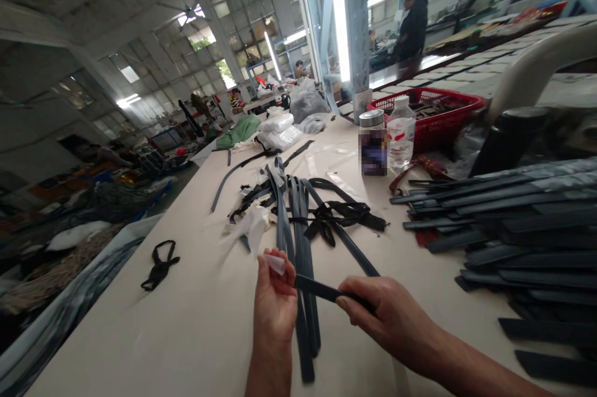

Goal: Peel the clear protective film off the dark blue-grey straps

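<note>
My left hand (pixel 276 297) is closed, palm up, with a small whitish translucent scrap (pixel 275 263) between thumb and fingers. From beside those fingers a dark blue-grey strip (pixel 319 289) runs right into my right hand (pixel 385 310), which pinches it between thumb and fingers. Whether the strip's left end touches my left fingers is hard to tell. Beneath and beyond both hands lie several long strips (pixel 303 316) of the same kind, lengthwise on the pale table (pixel 186 328). A tangle of black bands (pixel 336 215) and crumpled white scraps (pixel 255 226) lies across their far part.
At right is a large stack of dark strips (pixel 522 241). A lidded jar (pixel 373 145), a clear bottle (pixel 402 132) and a red basket (pixel 448 117) stand behind. A black loop (pixel 161 265) lies left. People (pixel 413 23) are in the background.
</note>
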The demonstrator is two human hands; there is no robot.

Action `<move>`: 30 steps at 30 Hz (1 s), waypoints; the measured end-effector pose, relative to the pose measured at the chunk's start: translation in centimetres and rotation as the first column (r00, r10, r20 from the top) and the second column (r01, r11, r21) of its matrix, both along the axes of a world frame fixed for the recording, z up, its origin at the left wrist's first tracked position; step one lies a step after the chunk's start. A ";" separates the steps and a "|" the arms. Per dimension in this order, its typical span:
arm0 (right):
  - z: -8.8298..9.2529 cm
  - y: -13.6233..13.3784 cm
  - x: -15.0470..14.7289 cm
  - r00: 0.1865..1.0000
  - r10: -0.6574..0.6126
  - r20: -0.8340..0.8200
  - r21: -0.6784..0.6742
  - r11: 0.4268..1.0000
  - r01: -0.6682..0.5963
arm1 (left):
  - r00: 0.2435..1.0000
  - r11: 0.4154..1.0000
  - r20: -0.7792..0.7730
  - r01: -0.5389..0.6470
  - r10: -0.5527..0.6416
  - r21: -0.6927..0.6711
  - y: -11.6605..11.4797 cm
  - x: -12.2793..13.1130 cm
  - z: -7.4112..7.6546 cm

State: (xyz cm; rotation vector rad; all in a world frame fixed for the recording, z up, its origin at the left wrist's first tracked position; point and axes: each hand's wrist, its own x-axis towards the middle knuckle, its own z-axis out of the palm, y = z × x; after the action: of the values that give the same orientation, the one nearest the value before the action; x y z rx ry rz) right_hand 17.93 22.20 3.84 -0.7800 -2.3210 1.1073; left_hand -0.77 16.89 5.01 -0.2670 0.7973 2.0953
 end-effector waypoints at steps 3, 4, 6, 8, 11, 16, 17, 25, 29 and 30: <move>-0.2 -0.1 -0.1 1.000 -0.022 -0.012 0.003 1.000 0.022 | 1.000 1.000 -0.004 0.025 -0.025 -0.019 0.1 0.8 -0.1; -0.2 -0.1 -0.2 0.999 -0.031 -0.012 0.005 1.000 0.031 | 1.000 0.999 -0.007 0.025 -0.025 -0.026 0.1 1.0 -0.2; -0.3 0.0 -0.3 0.999 -0.042 -0.004 0.006 0.999 0.042 | 1.000 0.999 -0.014 0.022 -0.023 -0.042 0.0 1.4 -0.5; -0.4 0.1 -0.4 0.999 -0.050 0.008 0.004 0.999 0.050 | 0.999 0.998 -0.019 0.026 -0.027 -0.056 -0.1 1.7 -0.8; -0.4 0.2 -0.4 0.998 -0.061 0.023 0.007 0.998 0.060 | 0.999 0.997 -0.028 0.035 -0.037 -0.066 -0.3 1.9 -1.1; -0.8 0.0 -0.4 0.997 -0.046 0.063 0.038 0.998 0.044 | 0.997 0.998 -0.073 0.016 -0.021 -0.058 -0.8 1.5 -1.4; -0.9 -0.1 -0.5 0.997 -0.047 0.065 0.042 0.998 0.044 | 0.996 0.998 -0.084 0.010 -0.015 -0.056 -0.8 1.4 -1.5; -0.7 0.2 -0.5 0.996 -0.080 0.028 0.043 0.996 0.079 | 0.993 0.997 -0.115 -0.027 0.020 -0.066 -0.8 1.8 -2.1; -1.1 0.1 -0.6 0.995 -0.073 0.070 0.067 0.995 0.069 | 0.992 0.998 -0.123 -0.020 0.012 -0.060 -0.8 2.1 -2.4; -1.1 0.0 -0.8 0.994 -0.080 0.074 0.071 0.995 0.074 | 0.992 0.998 -0.126 -0.004 -0.004 -0.058 -0.8 2.3 -2.7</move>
State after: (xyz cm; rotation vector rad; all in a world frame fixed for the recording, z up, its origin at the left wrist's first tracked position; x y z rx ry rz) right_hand 17.15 22.19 2.71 -0.8934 -2.3574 0.9764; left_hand 1.53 16.10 2.29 -0.1666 0.9340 2.1077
